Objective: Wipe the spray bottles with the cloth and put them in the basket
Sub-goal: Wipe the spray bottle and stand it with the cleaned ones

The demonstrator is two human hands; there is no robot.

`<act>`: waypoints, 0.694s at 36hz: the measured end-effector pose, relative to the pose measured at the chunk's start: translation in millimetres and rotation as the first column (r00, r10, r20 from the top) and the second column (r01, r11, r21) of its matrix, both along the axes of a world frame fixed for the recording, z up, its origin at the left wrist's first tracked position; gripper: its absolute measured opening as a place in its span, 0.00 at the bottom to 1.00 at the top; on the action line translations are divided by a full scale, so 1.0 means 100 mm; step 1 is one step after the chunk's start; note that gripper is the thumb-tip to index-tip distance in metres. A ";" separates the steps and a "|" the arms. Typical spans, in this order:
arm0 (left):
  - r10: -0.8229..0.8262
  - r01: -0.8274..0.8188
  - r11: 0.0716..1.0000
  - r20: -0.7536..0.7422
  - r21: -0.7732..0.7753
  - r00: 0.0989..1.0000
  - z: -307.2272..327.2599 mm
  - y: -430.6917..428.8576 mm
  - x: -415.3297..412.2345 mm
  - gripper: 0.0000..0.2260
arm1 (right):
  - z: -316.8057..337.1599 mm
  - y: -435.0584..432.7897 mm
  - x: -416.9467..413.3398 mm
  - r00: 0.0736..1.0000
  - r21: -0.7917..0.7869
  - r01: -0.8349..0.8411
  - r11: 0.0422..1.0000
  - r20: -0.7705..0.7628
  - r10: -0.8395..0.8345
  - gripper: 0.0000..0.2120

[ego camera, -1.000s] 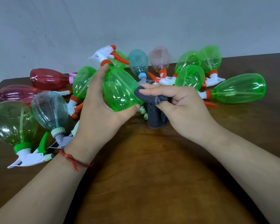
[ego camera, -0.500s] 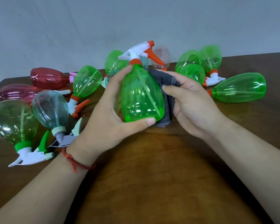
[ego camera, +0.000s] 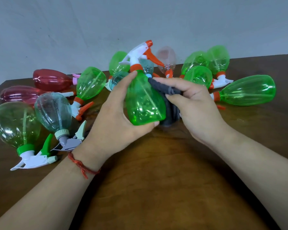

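Green spray bottle (ego camera: 145,100) stood near upright, nozzle up, my left hand (ego camera: 116,120) gripping its body; right hand (ego camera: 196,105) pinched the cloth (ego camera: 166,90) against its right flank.

Bare wooden table (ego camera: 156,188) lies open near the person — toppled spray bottles (ego camera: 90,83) crowd the far edge.

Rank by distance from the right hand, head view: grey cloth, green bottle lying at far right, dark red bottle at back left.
1. grey cloth: gripped in the right hand.
2. green bottle: lying on its side, just right of that hand.
3. dark red bottle: back left, past the left hand holding the upright bottle.
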State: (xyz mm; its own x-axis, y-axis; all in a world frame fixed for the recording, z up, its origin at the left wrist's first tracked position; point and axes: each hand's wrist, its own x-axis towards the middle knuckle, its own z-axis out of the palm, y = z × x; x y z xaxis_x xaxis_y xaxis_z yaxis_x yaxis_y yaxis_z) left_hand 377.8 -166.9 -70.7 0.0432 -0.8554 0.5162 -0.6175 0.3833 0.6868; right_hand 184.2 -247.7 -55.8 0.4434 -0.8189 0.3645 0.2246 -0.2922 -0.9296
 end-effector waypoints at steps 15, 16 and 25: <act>0.213 -0.217 0.976 -0.133 -0.015 0.968 0.00 -0.06 0.17 0.48 | -0.07 0.10 0.01 0.984 -0.162 -0.010 0.987 -0.176 -0.018 0.24; 0.188 -0.190 0.982 -0.138 -0.006 0.972 0.01 -0.06 0.16 0.49 | -0.06 0.10 0.01 0.985 -0.160 -0.006 0.987 -0.172 -0.021 0.25; -0.076 0.082 0.994 -0.089 0.072 0.993 0.03 0.03 -0.02 0.50 | -0.02 -0.03 0.01 0.997 0.082 -0.024 0.996 0.070 0.018 0.25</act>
